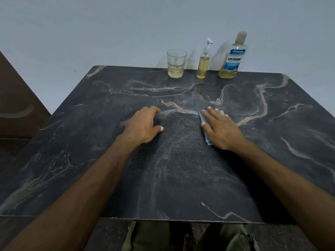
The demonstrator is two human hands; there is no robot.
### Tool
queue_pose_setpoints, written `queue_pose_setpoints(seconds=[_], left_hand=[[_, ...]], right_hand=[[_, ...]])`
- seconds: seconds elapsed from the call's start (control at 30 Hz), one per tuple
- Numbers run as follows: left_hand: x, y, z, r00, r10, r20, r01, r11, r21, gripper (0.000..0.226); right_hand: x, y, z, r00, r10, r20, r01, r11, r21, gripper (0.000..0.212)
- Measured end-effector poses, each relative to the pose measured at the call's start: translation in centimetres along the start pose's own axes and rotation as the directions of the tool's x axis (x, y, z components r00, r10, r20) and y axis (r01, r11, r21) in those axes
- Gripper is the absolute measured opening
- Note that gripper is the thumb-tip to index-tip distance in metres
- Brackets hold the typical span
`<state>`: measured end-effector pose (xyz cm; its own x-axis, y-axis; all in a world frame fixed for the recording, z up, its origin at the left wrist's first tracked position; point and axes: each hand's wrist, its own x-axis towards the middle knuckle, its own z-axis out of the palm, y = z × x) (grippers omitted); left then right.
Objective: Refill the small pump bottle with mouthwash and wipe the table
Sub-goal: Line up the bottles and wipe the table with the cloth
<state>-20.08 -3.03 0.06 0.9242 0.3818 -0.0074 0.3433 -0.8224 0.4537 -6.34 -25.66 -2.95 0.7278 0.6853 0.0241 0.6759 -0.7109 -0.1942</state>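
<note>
Left hand (143,126) flat, empty, on counter (181,178); right hand (222,127) flat, pressing blue cloth (205,131). Risk: wide sweep topples pump bottle (204,64).

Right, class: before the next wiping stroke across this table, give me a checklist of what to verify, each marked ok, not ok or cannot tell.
1. Blue cloth flat under the right hand: ok.
2. Left hand resting on the table, off the cloth: ok.
3. Pump bottle upright with pump fitted: ok.
4. Mouthwash bottle capped: ok.
5. Glass at the far edge, away from the hands: ok.
6. Spills left on the surface: cannot tell.
</note>
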Motion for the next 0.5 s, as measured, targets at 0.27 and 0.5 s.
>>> queue_pose_setpoints(seconds=[0.27, 0.5], left_hand=[[1.0, -0.2, -0.3, 0.999, 0.014, 0.041, -0.017, 0.998, 0.058, 0.07], [1.6, 0.1, -1.0, 0.993, 0.01, 0.117, -0.023, 0.994, 0.111, 0.075]], right_hand=[[8.0, 0.1, -0.3, 0.991, 0.13, -0.01, -0.13, 0.991, -0.026, 0.057], [7.1, -5.2, 0.6, 0.994, -0.1, 0.053, 0.101, 0.995, -0.017, 0.059]])
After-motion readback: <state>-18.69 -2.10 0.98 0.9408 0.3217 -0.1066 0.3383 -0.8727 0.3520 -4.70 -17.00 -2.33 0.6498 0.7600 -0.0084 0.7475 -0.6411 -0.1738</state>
